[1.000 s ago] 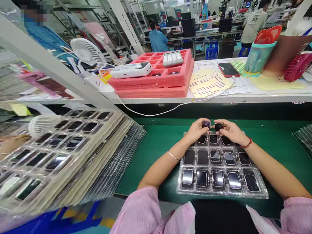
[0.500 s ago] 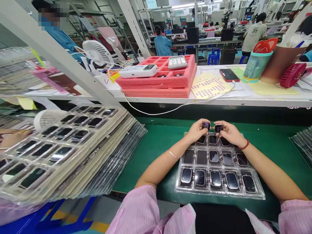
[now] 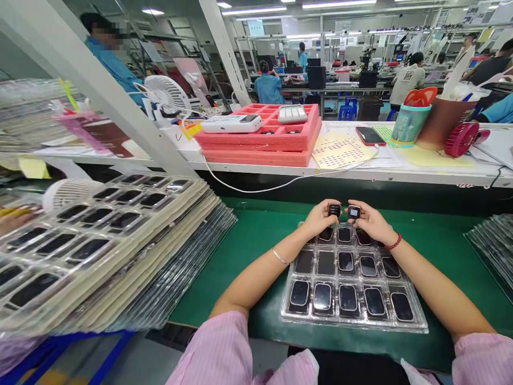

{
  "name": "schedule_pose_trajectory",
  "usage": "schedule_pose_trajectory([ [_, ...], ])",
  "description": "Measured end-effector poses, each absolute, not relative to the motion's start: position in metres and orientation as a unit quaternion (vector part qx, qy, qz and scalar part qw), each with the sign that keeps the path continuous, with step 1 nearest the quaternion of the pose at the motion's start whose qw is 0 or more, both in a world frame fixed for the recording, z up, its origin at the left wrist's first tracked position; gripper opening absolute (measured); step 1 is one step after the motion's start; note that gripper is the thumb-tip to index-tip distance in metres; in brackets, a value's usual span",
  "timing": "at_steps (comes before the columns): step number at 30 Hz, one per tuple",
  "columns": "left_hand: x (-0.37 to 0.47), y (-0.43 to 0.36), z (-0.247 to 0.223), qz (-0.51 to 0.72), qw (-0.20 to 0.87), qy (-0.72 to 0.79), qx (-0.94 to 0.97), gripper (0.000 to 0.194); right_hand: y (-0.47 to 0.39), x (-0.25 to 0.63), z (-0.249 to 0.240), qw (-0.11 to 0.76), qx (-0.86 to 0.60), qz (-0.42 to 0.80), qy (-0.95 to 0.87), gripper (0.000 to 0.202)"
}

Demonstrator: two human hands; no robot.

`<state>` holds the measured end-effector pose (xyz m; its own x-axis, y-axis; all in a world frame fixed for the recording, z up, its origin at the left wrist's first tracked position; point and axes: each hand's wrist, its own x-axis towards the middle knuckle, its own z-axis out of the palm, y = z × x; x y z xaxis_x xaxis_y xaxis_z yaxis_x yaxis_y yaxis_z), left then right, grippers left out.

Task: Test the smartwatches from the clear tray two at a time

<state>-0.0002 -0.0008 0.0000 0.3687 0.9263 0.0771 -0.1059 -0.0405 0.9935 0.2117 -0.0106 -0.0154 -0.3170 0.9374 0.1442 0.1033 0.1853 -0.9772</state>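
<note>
My left hand holds a small dark watch body above the far edge of a clear plastic tray. My right hand holds a second watch body right beside the first, their screens facing me. The tray lies on the green belt and has rows of pockets with several black watch bodies in them. Two pockets in the middle row look darker and flatter than the others.
A tall slanted stack of filled trays stands at my left. Further clear trays lie at the right edge. Behind the belt a white shelf carries red foam trays, a phone, a cup and a cable. Other people work farther back.
My head has tilted up a little, so the scene sits lower and more of the hall shows. Both hands keep the two watch bodies together at the tray's far edge.
</note>
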Motion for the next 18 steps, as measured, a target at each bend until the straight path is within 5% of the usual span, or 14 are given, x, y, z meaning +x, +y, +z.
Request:
schedule_pose_trajectory([
  [18,-0.0057,0.0072,-0.0007,0.407,0.628,0.353,0.561,0.058,-0.0023,0.2095,-0.0203,0.450,-0.373,0.540,-0.605,0.062],
])
